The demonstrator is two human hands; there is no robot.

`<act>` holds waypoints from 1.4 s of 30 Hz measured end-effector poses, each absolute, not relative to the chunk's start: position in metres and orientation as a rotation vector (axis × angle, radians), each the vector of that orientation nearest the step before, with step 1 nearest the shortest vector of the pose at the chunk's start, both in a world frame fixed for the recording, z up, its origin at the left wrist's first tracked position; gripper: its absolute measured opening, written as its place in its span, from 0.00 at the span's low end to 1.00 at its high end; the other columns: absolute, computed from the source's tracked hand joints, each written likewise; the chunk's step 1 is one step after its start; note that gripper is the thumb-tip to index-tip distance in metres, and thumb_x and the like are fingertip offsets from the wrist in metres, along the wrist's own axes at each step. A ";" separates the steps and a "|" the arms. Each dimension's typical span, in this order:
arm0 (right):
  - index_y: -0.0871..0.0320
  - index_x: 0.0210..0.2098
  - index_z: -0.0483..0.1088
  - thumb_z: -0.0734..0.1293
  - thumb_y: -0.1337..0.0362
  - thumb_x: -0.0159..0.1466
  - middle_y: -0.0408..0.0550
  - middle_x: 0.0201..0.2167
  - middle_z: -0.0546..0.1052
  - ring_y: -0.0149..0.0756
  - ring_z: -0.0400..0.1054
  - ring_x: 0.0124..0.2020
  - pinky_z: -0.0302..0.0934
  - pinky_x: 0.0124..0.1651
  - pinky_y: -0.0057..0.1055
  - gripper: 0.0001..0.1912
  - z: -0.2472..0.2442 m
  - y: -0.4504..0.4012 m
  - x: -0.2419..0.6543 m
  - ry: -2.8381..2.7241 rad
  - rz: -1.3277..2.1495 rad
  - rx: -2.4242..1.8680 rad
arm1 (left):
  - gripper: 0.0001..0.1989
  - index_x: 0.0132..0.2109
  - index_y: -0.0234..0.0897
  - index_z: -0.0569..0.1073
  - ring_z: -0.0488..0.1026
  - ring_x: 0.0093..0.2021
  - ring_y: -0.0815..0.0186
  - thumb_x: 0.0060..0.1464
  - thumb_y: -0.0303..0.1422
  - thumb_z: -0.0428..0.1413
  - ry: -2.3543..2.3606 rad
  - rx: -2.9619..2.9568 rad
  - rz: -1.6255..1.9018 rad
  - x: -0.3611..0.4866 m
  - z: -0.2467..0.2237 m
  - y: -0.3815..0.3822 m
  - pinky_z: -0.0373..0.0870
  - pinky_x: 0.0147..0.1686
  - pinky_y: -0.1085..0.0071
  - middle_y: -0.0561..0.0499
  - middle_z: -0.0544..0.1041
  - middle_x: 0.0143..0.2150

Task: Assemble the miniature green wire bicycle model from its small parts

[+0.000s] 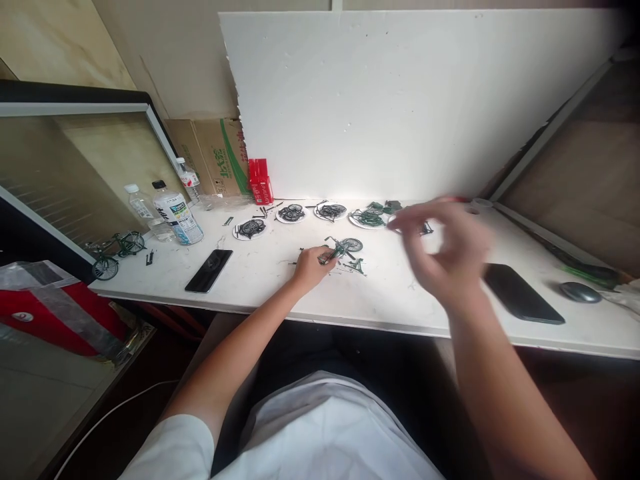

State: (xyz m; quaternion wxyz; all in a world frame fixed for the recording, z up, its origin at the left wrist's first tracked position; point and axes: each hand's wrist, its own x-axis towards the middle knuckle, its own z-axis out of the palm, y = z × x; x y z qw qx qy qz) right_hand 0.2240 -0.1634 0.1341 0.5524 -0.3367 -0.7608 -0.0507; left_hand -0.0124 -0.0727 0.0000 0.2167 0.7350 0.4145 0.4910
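Observation:
My left hand (314, 265) is closed around the rear part of a small dark green model bicycle (342, 249), low over the white table. The model's spoked wheel (353, 245) points away to the right. Just right of it lies a loose green frame piece (355, 266), with thin small parts nearby. My right hand (445, 250) is raised above the table on the right, blurred by motion. Its thumb and forefinger come together in a pinch; anything between them is too smeared to make out. Behind it sits a white plate of green parts (367, 219), partly covered by the hand.
White plates of black parts (250, 229) stand along the back. A phone (209, 271), bottles (179, 213) and a model bicycle (117, 253) stand on the left; a black tablet-like slab (523, 293) and a mouse (580, 292) lie right. A white board (390, 100) closes off the back.

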 end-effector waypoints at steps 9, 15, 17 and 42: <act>0.54 0.46 0.79 0.72 0.62 0.69 0.55 0.41 0.84 0.54 0.74 0.46 0.66 0.43 0.43 0.07 0.057 -0.090 0.195 -2.249 0.079 -1.274 | 0.11 0.33 0.36 0.79 0.78 0.33 0.65 0.56 0.39 0.67 1.219 1.859 1.438 -0.013 -0.004 -0.065 0.72 0.34 0.72 0.50 0.82 0.31; 0.53 0.47 0.78 0.68 0.66 0.70 0.52 0.42 0.84 0.48 0.76 0.44 0.69 0.46 0.41 0.07 0.029 -0.083 0.185 -2.056 0.231 -1.181 | 0.09 0.36 0.35 0.80 0.80 0.34 0.64 0.56 0.37 0.67 1.142 1.794 1.434 -0.013 -0.004 -0.065 0.74 0.34 0.71 0.47 0.85 0.36; 0.53 0.47 0.78 0.69 0.64 0.70 0.52 0.43 0.84 0.47 0.77 0.46 0.70 0.48 0.41 0.07 0.019 -0.080 0.183 -1.990 0.270 -1.144 | 0.08 0.36 0.35 0.81 0.80 0.34 0.64 0.56 0.37 0.67 1.139 1.800 1.435 -0.013 -0.004 -0.065 0.74 0.34 0.71 0.47 0.85 0.36; 0.54 0.34 0.72 0.59 0.47 0.76 0.50 0.33 0.80 0.42 0.70 0.32 0.55 0.36 0.36 0.22 0.013 -0.083 0.180 -1.809 0.361 -1.390 | 0.10 0.37 0.35 0.81 0.81 0.36 0.63 0.57 0.38 0.67 1.071 1.834 1.412 -0.011 -0.007 -0.064 0.76 0.38 0.70 0.47 0.85 0.36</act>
